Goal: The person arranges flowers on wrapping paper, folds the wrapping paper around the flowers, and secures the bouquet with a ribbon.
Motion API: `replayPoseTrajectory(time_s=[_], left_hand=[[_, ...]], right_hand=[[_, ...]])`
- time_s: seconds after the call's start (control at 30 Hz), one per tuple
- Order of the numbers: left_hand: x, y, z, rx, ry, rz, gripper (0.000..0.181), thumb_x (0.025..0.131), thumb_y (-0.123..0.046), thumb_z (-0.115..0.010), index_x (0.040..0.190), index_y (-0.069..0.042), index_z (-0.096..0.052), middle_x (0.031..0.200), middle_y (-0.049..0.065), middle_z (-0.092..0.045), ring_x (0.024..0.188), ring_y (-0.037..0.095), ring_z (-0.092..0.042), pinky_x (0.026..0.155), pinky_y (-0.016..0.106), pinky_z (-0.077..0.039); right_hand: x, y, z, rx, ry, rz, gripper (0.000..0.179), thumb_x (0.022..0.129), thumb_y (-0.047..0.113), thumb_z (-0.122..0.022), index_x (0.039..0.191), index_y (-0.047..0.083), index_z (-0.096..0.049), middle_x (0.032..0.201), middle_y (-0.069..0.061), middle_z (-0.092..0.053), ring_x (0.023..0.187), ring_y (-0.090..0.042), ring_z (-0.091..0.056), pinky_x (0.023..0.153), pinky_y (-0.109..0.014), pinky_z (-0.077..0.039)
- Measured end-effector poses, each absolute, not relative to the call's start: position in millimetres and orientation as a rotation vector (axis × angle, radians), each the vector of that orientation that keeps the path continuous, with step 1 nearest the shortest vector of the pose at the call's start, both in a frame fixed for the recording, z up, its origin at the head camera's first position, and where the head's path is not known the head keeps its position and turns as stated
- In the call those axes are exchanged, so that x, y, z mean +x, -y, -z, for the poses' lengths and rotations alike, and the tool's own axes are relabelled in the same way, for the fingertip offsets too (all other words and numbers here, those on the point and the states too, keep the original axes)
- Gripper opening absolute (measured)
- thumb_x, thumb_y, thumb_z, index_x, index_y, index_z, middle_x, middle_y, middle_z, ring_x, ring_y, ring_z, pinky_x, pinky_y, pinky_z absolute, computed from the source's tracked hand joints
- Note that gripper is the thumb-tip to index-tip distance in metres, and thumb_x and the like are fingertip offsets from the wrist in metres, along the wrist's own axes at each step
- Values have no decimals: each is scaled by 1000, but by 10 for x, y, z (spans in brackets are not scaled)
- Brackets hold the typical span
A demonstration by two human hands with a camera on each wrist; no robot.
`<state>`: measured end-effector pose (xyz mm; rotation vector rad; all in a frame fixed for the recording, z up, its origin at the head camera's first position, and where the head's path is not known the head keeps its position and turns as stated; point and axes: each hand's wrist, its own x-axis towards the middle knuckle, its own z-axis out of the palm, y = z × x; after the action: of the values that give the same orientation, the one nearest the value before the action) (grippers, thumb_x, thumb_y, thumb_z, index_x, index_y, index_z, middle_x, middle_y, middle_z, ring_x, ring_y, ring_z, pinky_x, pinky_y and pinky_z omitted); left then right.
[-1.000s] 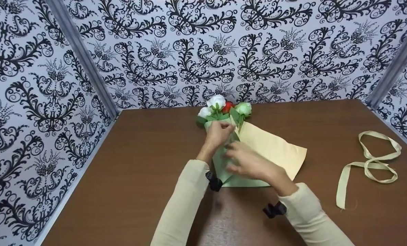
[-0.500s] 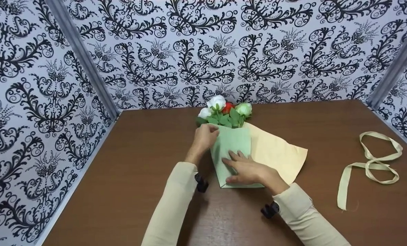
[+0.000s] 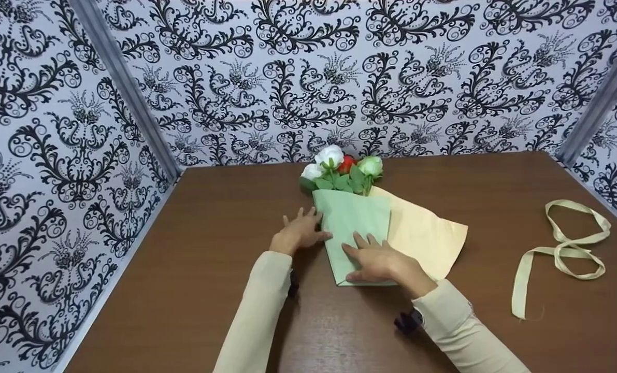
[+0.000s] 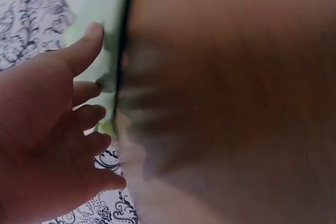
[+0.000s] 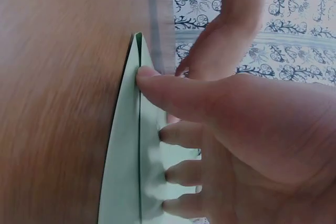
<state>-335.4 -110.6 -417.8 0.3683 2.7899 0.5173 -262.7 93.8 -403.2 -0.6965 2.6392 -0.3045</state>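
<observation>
A bouquet of artificial roses [image 3: 330, 157], white, red and pale green with leaves, lies at the back of the table. Green wrapping paper [image 3: 352, 215] is folded over its stems, while a cream-coloured flap [image 3: 425, 235] spreads out to the right. My left hand [image 3: 299, 230] has its fingers spread at the paper's left edge, the thumb over the green fold; in the left wrist view that hand [image 4: 47, 129] holds nothing. With fingers extended, my right hand [image 3: 381, 260] presses the lower part of the green paper [image 5: 149, 161]. The stems are hidden inside.
A cream ribbon [image 3: 580, 248] lies in loose loops on the right of the brown table [image 3: 220, 233]. Black-and-white patterned walls [image 3: 308, 77] rise behind and on the left, the rear one close behind the flowers.
The green paper's left side has been folded over to the right and now lies flat. My left hand has let go of its upper edge and moved down; my right hand stays pressing.
</observation>
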Motion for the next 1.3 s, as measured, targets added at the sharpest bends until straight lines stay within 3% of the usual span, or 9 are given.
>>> replayPoseTrajectory(time_s=[0.2,0.33,0.6,0.77,0.9,1.1,1.3], left_hand=[[-3344,1090,4214,394,-2787,-351,74,101,-53,-47,161,-15,-23,169,9,-14,157,38,-4,120,71,-6],[-3362,1104,4205,441,-2771,-315,75,102,-53,-45,161,-13,-21,170,8,-15,158,35,-6,121,68,-7],[-3402,1126,4187,469,-2767,-315,74,104,-52,-42,161,-13,-19,169,7,-17,157,36,-10,121,69,-7],[-3459,1112,4209,446,-2806,-322,64,106,-47,-38,159,-13,-27,168,8,-23,156,40,-13,118,72,-12],[-3513,1073,4220,424,-2849,-403,52,108,-35,-41,153,-10,-39,164,10,-31,156,39,-12,119,69,-16],[-3562,1028,4209,340,-2871,-477,37,109,-25,-39,142,-10,-44,158,11,-43,156,36,-13,120,70,-10],[-3572,963,4223,266,-2920,-415,40,108,-13,-37,147,-9,-38,161,11,-38,156,36,-18,118,73,-9]], right_hand=[[-2590,-892,3998,-699,-2718,300,62,98,38,-63,149,7,-47,161,-27,-29,149,-51,-25,118,-66,-23],[-2558,-833,3994,-822,-2724,462,55,98,34,-64,145,6,-53,160,-25,-32,151,-50,-21,119,-65,-22],[-2522,-699,4097,-901,-2656,403,62,98,38,-63,152,13,-45,167,-16,-19,154,-47,-12,121,-66,-15],[-2516,-690,4142,-858,-2627,222,73,97,45,-61,158,15,-33,168,-13,-18,155,-43,-12,123,-62,-16],[-2518,-703,4132,-858,-2610,218,80,98,46,-60,160,12,-24,169,-13,-15,156,-42,-10,124,-61,-15],[-2527,-705,4117,-875,-2620,201,79,98,47,-59,159,11,-26,168,-14,-16,155,-43,-10,123,-61,-15],[-2518,-702,4152,-882,-2628,199,76,98,47,-59,159,11,-29,168,-15,-16,155,-44,-11,123,-62,-15]])
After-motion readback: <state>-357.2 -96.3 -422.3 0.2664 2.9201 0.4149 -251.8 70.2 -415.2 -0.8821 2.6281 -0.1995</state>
